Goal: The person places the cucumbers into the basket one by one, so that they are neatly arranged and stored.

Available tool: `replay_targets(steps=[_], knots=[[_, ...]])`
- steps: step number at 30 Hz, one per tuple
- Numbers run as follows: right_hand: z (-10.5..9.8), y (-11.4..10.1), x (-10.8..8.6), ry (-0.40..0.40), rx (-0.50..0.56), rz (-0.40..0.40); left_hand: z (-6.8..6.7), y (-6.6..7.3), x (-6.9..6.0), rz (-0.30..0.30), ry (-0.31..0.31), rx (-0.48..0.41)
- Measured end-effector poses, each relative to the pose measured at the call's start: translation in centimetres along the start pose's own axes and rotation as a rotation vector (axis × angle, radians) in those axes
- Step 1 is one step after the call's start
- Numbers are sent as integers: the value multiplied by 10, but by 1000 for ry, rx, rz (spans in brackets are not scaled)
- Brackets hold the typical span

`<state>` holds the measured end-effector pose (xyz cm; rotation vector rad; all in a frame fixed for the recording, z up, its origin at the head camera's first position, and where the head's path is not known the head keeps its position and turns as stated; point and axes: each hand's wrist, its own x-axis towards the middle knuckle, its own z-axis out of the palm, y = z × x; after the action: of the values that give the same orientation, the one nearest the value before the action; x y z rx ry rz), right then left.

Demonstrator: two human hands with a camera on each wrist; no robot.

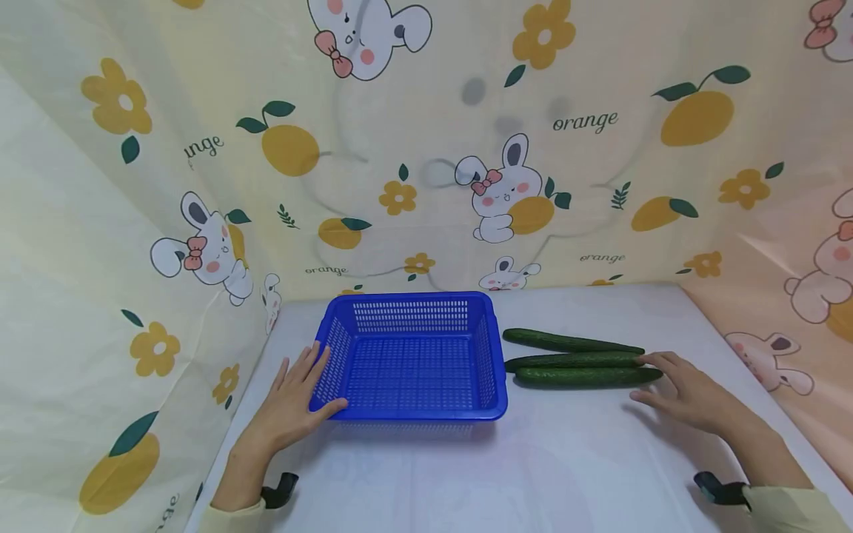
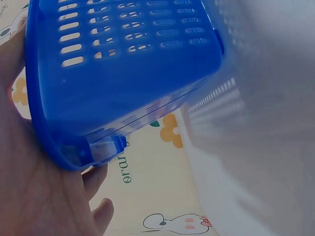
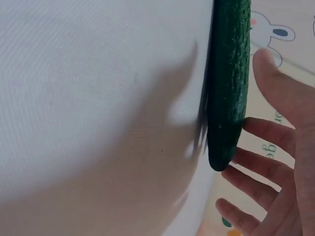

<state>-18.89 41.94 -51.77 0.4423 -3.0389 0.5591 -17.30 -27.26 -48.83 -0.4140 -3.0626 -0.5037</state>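
A blue plastic basket [image 1: 409,420] with slotted walls stands on the white table, and nothing lies inside it. My left hand [image 1: 288,407] rests against its left front corner, fingers spread along the left rim and thumb over the front rim. To the basket's right lie three green cucumbers, roughly side by side: a back one [image 1: 566,340], a middle one [image 1: 573,360] and a front one [image 1: 586,378]. My right hand [image 1: 686,392] is at their right ends, fingers apart and only loosely bent. In the right wrist view its fingertips are beside the tip of a cucumber [image 3: 229,88], without a grip around it.
The white table [image 1: 533,474] runs toward me in front of the basket and cucumbers. A patterned cloth [image 1: 400,237] with rabbits and oranges hangs behind the table and along both sides. A dark band [image 1: 283,488] sits around each wrist.
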Motion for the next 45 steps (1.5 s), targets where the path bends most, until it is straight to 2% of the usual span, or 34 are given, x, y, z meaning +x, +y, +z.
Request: replay_targets(steps=[11,16,22,30,37,45], knots=[[14,15,5,44,95,-31,3,-1,1,11,-2,12],[16,21,8,-1,75,-38,3,-1,1,5,-5,-3],[15,22,7,-30,67,-97,2,0,2,0,-14,-3],[5,-1,-1,-130,243,55,-2,3,2,4,-15,7],[-5,-12,-4,-87,243,15,-3,4,2,-3,-22,1],[-28,-18,-8,20,174,-30,-3,5,1,-4,-14,-11]])
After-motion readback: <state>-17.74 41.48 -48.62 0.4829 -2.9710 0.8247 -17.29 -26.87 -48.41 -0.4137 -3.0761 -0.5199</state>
